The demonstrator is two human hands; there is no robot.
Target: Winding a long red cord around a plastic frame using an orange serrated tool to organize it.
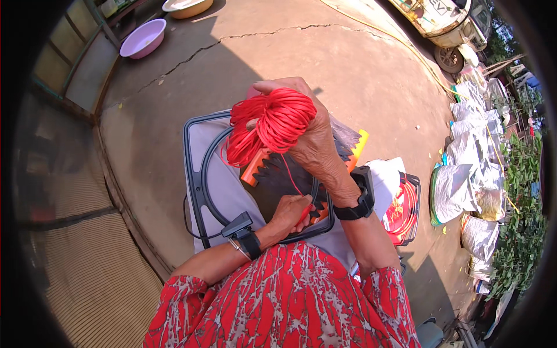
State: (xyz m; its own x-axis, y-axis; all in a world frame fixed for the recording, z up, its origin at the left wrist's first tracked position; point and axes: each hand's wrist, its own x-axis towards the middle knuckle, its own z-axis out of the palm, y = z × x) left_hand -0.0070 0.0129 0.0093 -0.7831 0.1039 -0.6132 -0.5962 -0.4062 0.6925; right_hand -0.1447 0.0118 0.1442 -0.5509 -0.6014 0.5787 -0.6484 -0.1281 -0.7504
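Observation:
High in front of me, my right hand (316, 139) is closed around a thick bundle of red cord (278, 119), its loops hanging to the left. One strand runs down from the bundle to my left hand (290, 213), whose fingers are closed on more red cord (305, 214). Beneath both hands lies a dark-framed stand (200, 174) with pale grey fabric. A dark toothed piece with orange and yellow edges (358, 148) sits on it, partly hidden by my hands and the bundle.
To my right stands a dark-rimmed basket (415, 203) with red cord inside. White sacks (455, 191) line the right side beside green plants (519, 214). A purple basin (143, 39) is at the far left. A yellow hose (400, 40) crosses the ground, and a vehicle (441, 23) stands beyond.

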